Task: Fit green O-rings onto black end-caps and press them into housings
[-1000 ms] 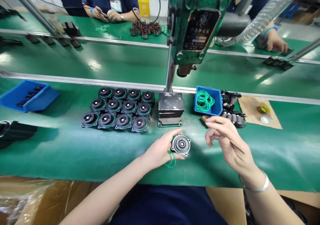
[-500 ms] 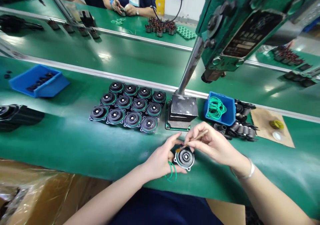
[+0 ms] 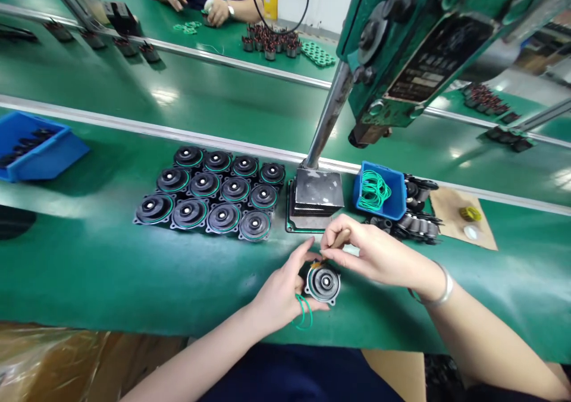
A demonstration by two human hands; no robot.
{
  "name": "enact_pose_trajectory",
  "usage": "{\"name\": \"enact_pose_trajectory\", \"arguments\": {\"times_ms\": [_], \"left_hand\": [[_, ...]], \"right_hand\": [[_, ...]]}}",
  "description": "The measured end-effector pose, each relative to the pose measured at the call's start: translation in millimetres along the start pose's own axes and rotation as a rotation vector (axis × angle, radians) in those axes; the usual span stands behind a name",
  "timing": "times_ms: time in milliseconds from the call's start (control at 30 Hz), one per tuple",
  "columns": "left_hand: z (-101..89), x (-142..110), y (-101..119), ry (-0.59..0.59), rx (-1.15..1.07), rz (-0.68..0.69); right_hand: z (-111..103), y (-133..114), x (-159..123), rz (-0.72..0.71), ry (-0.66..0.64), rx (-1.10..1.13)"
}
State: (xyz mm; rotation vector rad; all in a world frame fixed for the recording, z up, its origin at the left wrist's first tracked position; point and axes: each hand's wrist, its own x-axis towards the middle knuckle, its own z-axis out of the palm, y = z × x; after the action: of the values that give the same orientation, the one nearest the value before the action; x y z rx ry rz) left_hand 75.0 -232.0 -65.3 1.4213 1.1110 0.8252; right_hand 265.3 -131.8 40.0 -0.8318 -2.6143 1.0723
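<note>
My left hand point(image 3: 285, 286) is closed round the side of a round black motor housing point(image 3: 323, 283) with a pale metal rim and small lugs. Green rubber rings point(image 3: 304, 314) hang from the fingers of that hand. Between the thumb and fingers of my right hand point(image 3: 357, 244) is a small brush point(image 3: 341, 239) with a wooden handle. Its yellowish bristles touch the upper left rim of the housing. Left of the hands, several similar black housings point(image 3: 205, 191) with green rings stand in rows on the green table point(image 3: 187, 277).
A green press point(image 3: 401, 63) rises on a steel post behind a metal block point(image 3: 319, 189). To its right are a blue bin point(image 3: 383, 209) of green rings, black parts point(image 3: 422, 226) and cardboard point(image 3: 468, 229) with a yellow lid. Another blue bin point(image 3: 49, 164) stands left; a co-worker sits opposite.
The brush has turned along the housing's rim and its handle now points more toward me. The camera view has shifted to the right. Across the table, the co-worker's hands have moved apart.
</note>
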Motion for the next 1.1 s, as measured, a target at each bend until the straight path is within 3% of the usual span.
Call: {"name": "enact_pose_trajectory", "arguments": {"times_ms": [167, 300, 500, 633, 867, 967, 1100], "left_hand": [[8.9, -3, 1, 0.045, 0.002, 0.002], [17.9, -7, -1, 0.102, 0.018, 0.016], [28.7, -12, -3, 0.148, -0.029, 0.045], [30.5, -13, 0, 0.164, 0.012, 0.018], [29.7, -14, -1, 0.151, 0.046, 0.054], [28.2, -13, -3, 0.14, 0.096, 0.083], [25.8, -11, 0, 0.134, 0.132, 0.041]], "right_hand": [[11, -2, -31, 0.078, 0.156, -0.052], [33, -9, -58, 0.112, 0.327, -0.054], [73, -28, -80, 0.047, 0.543, -0.001], [80, -33, -77, -0.052, 0.673, 0.063], [84, -26, -54, -0.468, 0.43, -0.497], [85, -34, -60, -0.489, 0.394, -0.522], [77, -47, -81, -0.412, 0.307, -0.522]]}}
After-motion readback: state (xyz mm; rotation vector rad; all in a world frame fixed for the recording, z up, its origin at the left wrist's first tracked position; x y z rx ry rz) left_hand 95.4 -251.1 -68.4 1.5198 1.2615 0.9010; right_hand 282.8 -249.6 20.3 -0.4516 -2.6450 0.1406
